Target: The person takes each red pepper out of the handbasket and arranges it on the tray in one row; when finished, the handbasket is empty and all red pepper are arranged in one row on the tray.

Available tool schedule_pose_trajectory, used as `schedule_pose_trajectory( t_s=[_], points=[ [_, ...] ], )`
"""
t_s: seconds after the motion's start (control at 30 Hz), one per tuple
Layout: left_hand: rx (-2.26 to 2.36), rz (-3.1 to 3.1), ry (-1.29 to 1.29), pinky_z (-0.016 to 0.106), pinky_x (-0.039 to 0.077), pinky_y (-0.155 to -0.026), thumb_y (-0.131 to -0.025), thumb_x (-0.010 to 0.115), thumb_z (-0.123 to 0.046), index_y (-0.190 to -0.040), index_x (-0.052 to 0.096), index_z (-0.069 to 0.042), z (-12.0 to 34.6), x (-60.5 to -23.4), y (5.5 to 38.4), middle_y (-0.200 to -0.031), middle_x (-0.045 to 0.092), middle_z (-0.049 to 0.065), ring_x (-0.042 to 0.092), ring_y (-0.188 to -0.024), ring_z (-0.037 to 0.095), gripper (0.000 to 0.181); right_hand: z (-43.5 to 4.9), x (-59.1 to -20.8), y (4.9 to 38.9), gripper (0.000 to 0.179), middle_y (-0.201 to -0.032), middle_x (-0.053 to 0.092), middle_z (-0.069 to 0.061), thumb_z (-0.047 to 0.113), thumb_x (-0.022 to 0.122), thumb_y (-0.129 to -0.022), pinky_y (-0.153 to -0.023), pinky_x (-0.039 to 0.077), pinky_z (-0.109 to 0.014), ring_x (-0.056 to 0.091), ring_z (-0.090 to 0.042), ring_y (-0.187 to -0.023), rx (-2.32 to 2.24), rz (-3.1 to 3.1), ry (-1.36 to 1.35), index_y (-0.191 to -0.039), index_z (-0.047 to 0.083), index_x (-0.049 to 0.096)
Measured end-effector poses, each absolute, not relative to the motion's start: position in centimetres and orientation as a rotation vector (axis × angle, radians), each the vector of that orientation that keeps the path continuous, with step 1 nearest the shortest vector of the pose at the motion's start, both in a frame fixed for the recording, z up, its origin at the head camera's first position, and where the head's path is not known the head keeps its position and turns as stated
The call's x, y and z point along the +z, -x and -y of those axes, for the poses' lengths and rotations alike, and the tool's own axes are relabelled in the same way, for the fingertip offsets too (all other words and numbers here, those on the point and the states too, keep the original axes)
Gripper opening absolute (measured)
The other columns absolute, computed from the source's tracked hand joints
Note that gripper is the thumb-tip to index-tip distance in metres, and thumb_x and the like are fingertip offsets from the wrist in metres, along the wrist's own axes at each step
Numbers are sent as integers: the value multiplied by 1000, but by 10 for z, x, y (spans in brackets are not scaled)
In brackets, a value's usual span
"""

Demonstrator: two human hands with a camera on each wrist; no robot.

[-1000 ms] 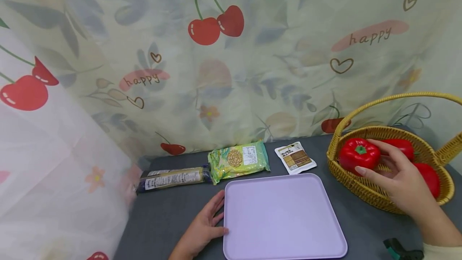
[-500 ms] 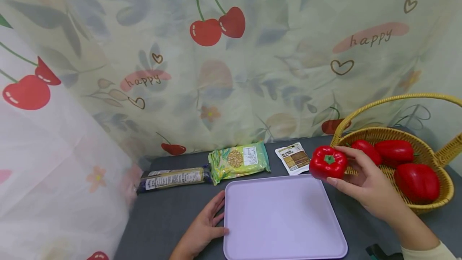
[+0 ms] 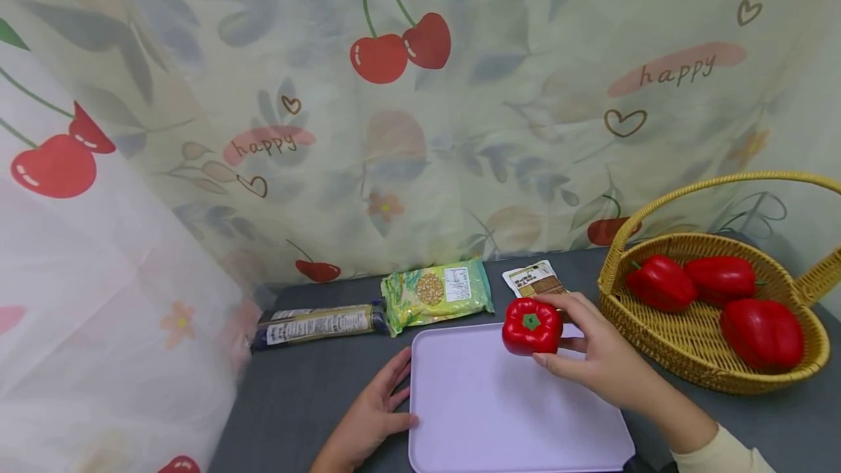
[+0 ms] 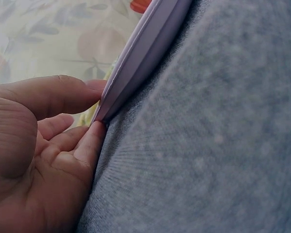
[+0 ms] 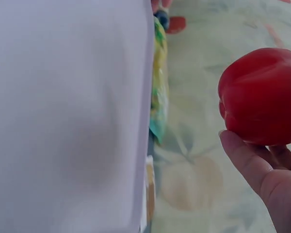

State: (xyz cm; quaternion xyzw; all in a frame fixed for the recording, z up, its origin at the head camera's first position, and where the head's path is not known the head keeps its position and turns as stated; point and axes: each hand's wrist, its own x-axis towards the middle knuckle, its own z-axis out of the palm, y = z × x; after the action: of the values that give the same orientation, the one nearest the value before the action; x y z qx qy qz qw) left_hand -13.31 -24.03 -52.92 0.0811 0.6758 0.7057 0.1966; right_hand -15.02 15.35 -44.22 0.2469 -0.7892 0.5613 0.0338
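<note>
My right hand (image 3: 607, 356) grips a red bell pepper (image 3: 531, 327) with a green stem, thumb on its near side and fingers at its right. The pepper hangs above the far part of the lilac tray (image 3: 499, 414); in the right wrist view the pepper (image 5: 262, 97) is clear of the tray (image 5: 63, 121). My left hand (image 3: 371, 411) rests at the tray's left edge, thumb and fingers spread along it. In the left wrist view, tips of the left hand (image 4: 43, 150) touch the tray's rim (image 4: 140, 58).
A yellow wicker basket (image 3: 670, 345) on the right holds several red peppers (image 3: 762, 334). Behind the tray lie a green-yellow packet (image 3: 436, 294) and a small white-brown sachet (image 3: 535, 279), partly hidden by the right hand. Dark noodle-like packs (image 3: 318, 323) lie back left, before a patterned curtain (image 3: 460, 130).
The right hand has lifted the bell pepper out of the basket and carried it left, over the tray. The left hand has stayed at the tray's edge.
</note>
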Motion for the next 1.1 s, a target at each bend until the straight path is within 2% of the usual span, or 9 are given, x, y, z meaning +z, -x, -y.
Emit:
schedule_pose_trajectory(
  t_s=[0.27, 0.43, 0.67, 0.93, 1.1],
  points=[
    [1976, -1898, -224, 42, 36, -124, -82, 74, 24, -173, 20, -4, 240, -529, 133, -179, 15, 18, 13, -164, 36, 109, -123, -452, 157, 72, -139, 60, -6, 19, 95, -87, -91, 64, -40, 60, -35, -128, 1802, 2494, -822, -149, 14, 59],
    [1962, -1913, -199, 46, 35, -124, -83, 75, 23, -174, 21, -5, 239, -527, 132, -179, 16, 18, 15, -163, 37, 109, -106, -457, 163, 70, -139, 61, -3, 25, 93, -89, -94, 63, -42, 60, -31, -127, 1778, 2582, -862, -150, 15, 59],
    [1944, -1923, -156, 47, 35, -124, -83, 76, 22, -174, 22, -6, 238, -526, 133, -179, 18, 17, 17, -163, 37, 109, -88, -462, 172, 70, -137, 60, -6, 24, 92, -91, -97, 62, -51, 61, -34, -127, 1753, 2694, -884, -150, 11, 57],
    [1956, -1905, -161, 46, 38, -122, -83, 76, 23, -174, 21, -5, 238, -527, 133, -179, 17, 18, 19, -162, 39, 110, -74, -473, 175, 72, -144, 61, -13, 17, 92, -90, -98, 61, -51, 58, -43, -134, 1812, 2755, -891, -150, 3, 55],
    [1960, -1899, -169, 43, 40, -121, -84, 75, 22, -174, 21, -5, 239, -526, 132, -179, 17, 18, 19, -162, 40, 109, -69, -477, 180, 71, -144, 61, -14, 16, 92, -91, -97, 62, -51, 59, -46, -133, 1855, 2745, -861, -150, 4, 55]
  ],
)
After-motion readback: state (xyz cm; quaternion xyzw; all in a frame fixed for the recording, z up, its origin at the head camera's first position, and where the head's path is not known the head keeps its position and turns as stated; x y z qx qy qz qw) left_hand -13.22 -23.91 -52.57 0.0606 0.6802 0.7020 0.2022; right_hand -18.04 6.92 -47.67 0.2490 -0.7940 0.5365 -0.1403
